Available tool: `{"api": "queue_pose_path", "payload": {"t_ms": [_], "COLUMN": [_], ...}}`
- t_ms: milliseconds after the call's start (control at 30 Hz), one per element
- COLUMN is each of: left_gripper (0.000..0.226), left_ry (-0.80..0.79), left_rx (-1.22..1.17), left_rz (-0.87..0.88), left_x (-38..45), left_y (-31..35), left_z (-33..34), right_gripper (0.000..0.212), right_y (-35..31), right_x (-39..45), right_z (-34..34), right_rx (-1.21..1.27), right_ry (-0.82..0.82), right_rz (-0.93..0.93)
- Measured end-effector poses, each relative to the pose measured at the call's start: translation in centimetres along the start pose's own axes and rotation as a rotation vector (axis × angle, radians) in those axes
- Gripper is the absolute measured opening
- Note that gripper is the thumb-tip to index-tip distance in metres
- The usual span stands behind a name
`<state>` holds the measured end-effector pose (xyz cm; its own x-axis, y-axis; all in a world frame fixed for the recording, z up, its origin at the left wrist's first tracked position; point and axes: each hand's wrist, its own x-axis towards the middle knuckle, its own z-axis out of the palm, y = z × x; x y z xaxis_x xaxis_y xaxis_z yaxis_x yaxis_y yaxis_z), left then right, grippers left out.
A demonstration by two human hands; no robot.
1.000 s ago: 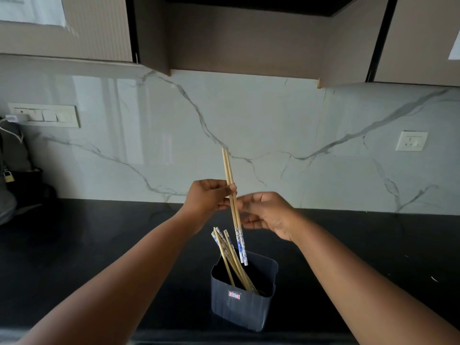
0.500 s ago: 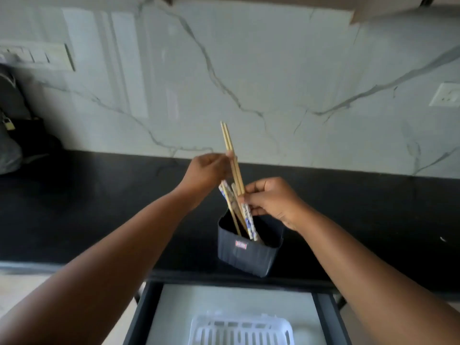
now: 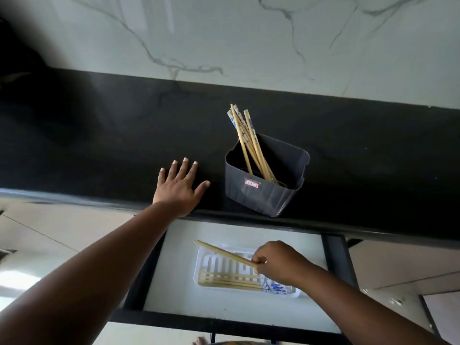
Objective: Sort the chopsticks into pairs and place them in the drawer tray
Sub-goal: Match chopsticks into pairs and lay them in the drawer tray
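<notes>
My right hand (image 3: 276, 263) holds a pair of bamboo chopsticks (image 3: 224, 253) low over the white slotted tray (image 3: 201, 260) in the open drawer; their thin tips point up and left. Several chopsticks (image 3: 231, 282) with blue-patterned ends lie flat along the tray's near side. My left hand (image 3: 180, 188) rests flat, fingers spread, on the black counter, left of the dark plastic holder (image 3: 263, 197). Several more chopsticks (image 3: 249, 140) stand leaning in that holder.
The drawer (image 3: 174, 282) has a pale floor and dark frame and is pulled out beneath the counter edge (image 3: 323, 229). A marble backsplash (image 3: 249, 33) rises behind the counter. A dark object sits at the far left of the counter.
The view has tilted down to the drawer. My right hand carried the pair from above the holder down to the tray. My left hand let go and settled flat on the counter.
</notes>
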<state>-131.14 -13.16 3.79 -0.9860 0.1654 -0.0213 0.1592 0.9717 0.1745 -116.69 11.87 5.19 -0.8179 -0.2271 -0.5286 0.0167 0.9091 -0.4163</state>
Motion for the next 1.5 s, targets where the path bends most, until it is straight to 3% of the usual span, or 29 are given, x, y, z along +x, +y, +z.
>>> {"api": "queue_pose_path", "payload": {"t_ms": [133, 233, 433, 633, 833, 967, 1133, 1200, 1267, 1367, 1500], "left_gripper": [0.084, 0.082, 0.08, 0.08, 0.081, 0.081, 0.082, 0.084, 0.087, 0.089, 0.087], "left_ry": [0.01, 0.017, 0.02, 0.024, 0.034, 0.03, 0.017, 0.012, 0.005, -0.005, -0.016], "left_rx": [0.023, 0.012, 0.003, 0.002, -0.004, -0.005, 0.002, 0.001, 0.001, 0.013, 0.013], "left_rz": [0.004, 0.004, 0.002, 0.003, 0.007, 0.009, 0.013, 0.015, 0.017, 0.009, 0.01], "left_x": [0.3, 0.1, 0.1, 0.2, 0.2, 0.3, 0.2, 0.2, 0.3, 0.2, 0.2], "left_y": [-0.1, -0.1, 0.0, -0.1, -0.1, -0.1, -0.1, -0.1, -0.2, -0.1, 0.1], "left_z": [-0.1, -0.1, -0.3, -0.2, -0.2, -0.2, -0.1, -0.1, -0.1, -0.2, -0.5], "right_gripper": [0.027, 0.019, 0.024, 0.03, 0.022, 0.023, 0.041, 0.039, 0.022, 0.006, 0.01], "right_y": [2.6, 2.9, 3.4, 4.1, 3.9, 4.0, 2.1, -0.8, -4.5, -9.5, -11.6], "right_x": [2.5, 3.9, 5.2, 5.3, 5.0, 4.5, 3.1, 1.9, 0.4, -2.2, -1.6], "right_z": [3.4, 5.0, 6.7, 7.0, 6.5, 6.7, 3.9, 0.5, -3.7, -10.4, -17.3], "right_rx": [-0.244, -0.369, -0.458, -0.342, -0.345, -0.349, -0.289, -0.122, 0.039, 0.317, 0.42], "right_ry": [-0.037, -0.048, -0.122, -0.154, -0.028, -0.032, -0.179, -0.278, -0.31, -0.185, 0.381], "right_rz": [0.039, 0.025, 0.003, -0.003, 0.009, -0.004, 0.044, 0.035, -0.066, -0.206, -0.207]}}
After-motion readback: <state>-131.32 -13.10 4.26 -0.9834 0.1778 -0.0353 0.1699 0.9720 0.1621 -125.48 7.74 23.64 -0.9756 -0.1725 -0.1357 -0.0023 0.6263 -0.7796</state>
